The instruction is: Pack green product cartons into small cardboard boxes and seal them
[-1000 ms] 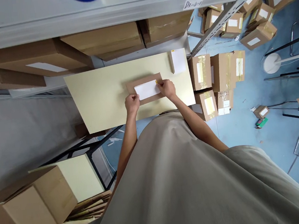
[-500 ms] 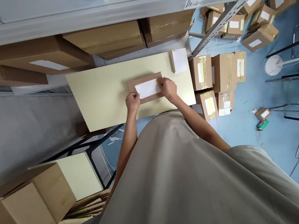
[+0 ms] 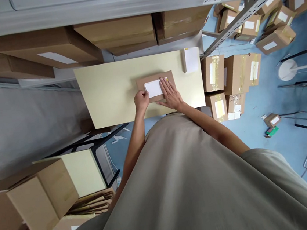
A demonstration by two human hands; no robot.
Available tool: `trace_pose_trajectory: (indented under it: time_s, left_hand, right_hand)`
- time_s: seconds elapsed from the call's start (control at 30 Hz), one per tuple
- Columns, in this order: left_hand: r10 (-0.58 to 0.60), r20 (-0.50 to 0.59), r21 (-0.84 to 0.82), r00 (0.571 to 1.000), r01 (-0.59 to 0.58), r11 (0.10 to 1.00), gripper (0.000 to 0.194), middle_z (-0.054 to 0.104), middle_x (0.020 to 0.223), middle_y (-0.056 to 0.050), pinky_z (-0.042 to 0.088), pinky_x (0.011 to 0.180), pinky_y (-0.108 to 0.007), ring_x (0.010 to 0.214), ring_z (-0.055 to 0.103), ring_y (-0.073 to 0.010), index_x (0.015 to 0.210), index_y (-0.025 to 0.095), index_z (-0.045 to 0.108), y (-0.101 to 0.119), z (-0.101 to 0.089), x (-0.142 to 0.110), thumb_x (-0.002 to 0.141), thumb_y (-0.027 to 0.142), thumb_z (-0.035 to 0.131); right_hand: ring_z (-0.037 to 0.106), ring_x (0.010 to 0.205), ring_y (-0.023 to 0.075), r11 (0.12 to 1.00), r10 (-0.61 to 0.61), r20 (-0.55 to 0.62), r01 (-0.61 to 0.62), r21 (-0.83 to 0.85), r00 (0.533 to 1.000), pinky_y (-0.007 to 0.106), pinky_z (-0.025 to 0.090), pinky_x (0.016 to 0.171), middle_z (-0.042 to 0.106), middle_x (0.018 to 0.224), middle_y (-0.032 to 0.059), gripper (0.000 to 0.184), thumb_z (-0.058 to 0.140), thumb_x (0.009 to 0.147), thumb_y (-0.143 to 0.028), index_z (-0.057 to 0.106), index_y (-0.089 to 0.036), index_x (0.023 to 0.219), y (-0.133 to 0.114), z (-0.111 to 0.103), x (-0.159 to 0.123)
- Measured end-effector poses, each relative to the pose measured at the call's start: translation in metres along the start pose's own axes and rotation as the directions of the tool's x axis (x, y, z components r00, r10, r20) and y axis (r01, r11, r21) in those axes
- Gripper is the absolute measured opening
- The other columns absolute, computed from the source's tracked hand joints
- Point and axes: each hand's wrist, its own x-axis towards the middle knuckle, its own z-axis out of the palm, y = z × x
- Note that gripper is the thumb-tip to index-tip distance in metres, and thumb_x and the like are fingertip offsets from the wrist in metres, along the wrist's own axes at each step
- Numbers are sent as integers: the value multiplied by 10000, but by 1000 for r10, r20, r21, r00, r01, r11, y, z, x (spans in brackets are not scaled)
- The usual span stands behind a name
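A small flat brown cardboard box (image 3: 154, 76) lies on the cream tabletop (image 3: 107, 94). A white label (image 3: 152, 88) covers part of its upper face. My left hand (image 3: 142, 100) is closed, with thumb and finger pinched at the label's lower left corner. Fingers outstretched, my right hand (image 3: 170, 94) lies flat over the label's right end and the box's right side. A bit of yellow shows at the label's edge beside these fingers. Towards the tabletop's far right corner stands a stack of white labels (image 3: 191, 59), untouched by either hand.
A grey metal shelf (image 3: 119, 8) crosses above the table, with large cartons (image 3: 122, 32) beneath it. Taped cartons (image 3: 213, 73) stand on the blue floor to the right. At lower left are an open carton (image 3: 33, 206) and folded cardboard (image 3: 93, 203).
My right hand has gone from gripping the label's right end to lying flat on it with fingers spread. My left hand stays at the lower left corner. The whole view has shifted slightly.
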Motion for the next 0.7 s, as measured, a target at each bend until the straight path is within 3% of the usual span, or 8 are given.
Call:
trace_pose_trajectory:
  time_s: [0.1,0.4,0.57,0.7]
  left_hand:
    - [-63,-42,63,997,66,996,127,831,1038,-150,516,1030,-427,1088,730,-318,880,213,738,8,0,-3,971,262,665]
    - [-58,-97,40,994,62,997,150,773,1008,-122,496,1101,-440,1154,706,-321,866,258,594,4,-6,-7,989,182,632]
    - [-89,-85,-50,992,85,995,90,756,1066,-121,494,1120,-435,1185,696,-312,916,258,580,0,-11,-5,985,225,629]
    - [-64,-66,-89,996,58,994,89,759,1098,-122,508,1127,-452,1162,693,-308,922,259,566,-4,-13,-3,965,289,638]
  right_hand:
    - [34,1817,388,998,-45,38,47,-31,998,574,19,1489,78,1928,247,1211,449,1058,-842,129,35,1830,-9,6,9]
    - [9,1815,386,982,-172,147,182,-57,974,533,-36,1491,53,1930,239,1232,656,1007,-678,101,58,1824,-47,25,29]
    - [-9,1814,392,978,-193,180,204,-46,965,557,-19,1491,38,1933,216,1167,612,1025,-608,63,26,1836,-50,26,27]
    - [26,1813,401,968,-248,222,252,11,943,574,1,1490,63,1927,230,1155,607,1016,-603,95,33,1832,-39,25,7]
